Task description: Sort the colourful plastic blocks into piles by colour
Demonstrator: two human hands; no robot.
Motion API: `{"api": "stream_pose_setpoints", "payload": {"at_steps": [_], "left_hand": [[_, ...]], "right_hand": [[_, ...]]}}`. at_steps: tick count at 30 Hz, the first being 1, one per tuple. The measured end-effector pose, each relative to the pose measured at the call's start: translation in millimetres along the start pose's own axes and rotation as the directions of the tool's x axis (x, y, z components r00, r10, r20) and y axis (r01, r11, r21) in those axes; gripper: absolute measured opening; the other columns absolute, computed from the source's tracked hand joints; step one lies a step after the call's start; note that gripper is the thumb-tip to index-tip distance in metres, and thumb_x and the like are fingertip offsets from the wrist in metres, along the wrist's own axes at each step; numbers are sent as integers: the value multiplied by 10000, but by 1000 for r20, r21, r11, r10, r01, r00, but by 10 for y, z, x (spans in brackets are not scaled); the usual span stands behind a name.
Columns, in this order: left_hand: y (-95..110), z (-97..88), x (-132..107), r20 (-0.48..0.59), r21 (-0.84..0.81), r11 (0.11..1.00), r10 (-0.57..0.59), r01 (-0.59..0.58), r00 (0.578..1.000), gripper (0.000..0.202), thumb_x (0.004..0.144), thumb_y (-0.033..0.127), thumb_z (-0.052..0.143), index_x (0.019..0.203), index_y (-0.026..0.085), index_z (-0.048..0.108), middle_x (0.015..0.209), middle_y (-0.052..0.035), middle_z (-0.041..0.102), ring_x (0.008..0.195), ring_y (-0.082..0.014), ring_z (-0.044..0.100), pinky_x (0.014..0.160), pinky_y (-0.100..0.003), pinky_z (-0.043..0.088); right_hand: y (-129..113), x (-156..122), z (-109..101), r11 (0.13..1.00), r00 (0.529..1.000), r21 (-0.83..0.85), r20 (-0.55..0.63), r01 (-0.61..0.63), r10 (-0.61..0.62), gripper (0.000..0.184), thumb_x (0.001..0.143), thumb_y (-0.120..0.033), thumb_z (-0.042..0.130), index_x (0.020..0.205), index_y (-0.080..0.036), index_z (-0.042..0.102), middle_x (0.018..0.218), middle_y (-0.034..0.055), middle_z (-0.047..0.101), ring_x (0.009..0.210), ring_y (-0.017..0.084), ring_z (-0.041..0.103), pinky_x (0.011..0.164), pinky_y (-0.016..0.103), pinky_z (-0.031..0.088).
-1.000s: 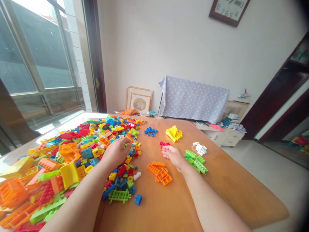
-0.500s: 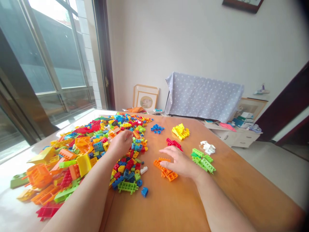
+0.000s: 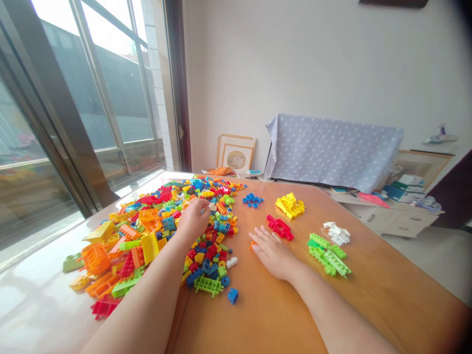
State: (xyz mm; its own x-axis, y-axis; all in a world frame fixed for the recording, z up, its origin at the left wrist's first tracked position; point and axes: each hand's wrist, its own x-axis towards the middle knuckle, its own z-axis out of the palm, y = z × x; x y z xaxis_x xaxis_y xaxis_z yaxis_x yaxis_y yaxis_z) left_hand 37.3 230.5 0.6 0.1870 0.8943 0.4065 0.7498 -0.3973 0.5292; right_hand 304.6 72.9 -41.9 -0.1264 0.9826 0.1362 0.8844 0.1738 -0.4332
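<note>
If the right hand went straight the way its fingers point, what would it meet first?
Probably the right edge of the mixed brick pile, ahead and left of the right hand; depth is hard to judge.

Home: framed picture (image 3: 236, 159), dotted cloth (image 3: 332, 152)

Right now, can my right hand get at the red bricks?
Probably yes: the red bricks lie just beyond your right hand, its fingers outstretched, and no other bricks show between. The orange brick peeking out by the hand isn't in the way.
</note>
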Motion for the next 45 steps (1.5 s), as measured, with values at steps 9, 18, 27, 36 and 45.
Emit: {"api": "stream_pose_setpoints", "payload": {"at_steps": [9,18,27,36,45], "left_hand": [[272,44,-85,95,137,986,80,-93,992,343,961,414,452,1183,268,670,1214,-75,729,1156,-268,646,945,-353,488],[457,56,260,210,283,935,158,-214,965,396,947,319,426,1269,267,650,1315,-109,660,1210,-306,594,994,-421,464],[367,329,541,459,367,838,215,-404,862,562,817,169,565,1343,357,625,1411,-90,601,1332,-319,498,1083,-469,406],[216,409,722,528,430,776,199,-462,825,531,778,137,611,1282,301,647,1396,-104,603,1354,-333,460,1072,-475,400],[287,274,653,417,435,795,239,-423,877,392,902,217,487,1282,235,586,1326,-147,629,1307,-330,506,1050,-473,389]], "right_hand": [[100,0,-247,980,928,197,-371,38,39,406,1031,-423,415,1267,-229,683,1239,105,721,1166,263,656,1012,413,482],[96,-74,-447,981,859,196,-504,4,97,374,1018,-450,410,934,-230,702,784,43,698,771,213,626,714,281,447],[-24,-98,-466,978,864,202,-500,60,50,394,1024,-433,407,712,-226,528,644,-14,546,629,153,521,633,253,365],[17,-81,-471,976,848,208,-526,58,62,404,1012,-459,422,705,-218,527,645,-9,554,632,151,515,625,250,349],[50,-83,-474,978,839,202,-540,48,70,376,1012,-439,421,753,-218,580,653,-11,562,633,152,515,628,252,351]]}}
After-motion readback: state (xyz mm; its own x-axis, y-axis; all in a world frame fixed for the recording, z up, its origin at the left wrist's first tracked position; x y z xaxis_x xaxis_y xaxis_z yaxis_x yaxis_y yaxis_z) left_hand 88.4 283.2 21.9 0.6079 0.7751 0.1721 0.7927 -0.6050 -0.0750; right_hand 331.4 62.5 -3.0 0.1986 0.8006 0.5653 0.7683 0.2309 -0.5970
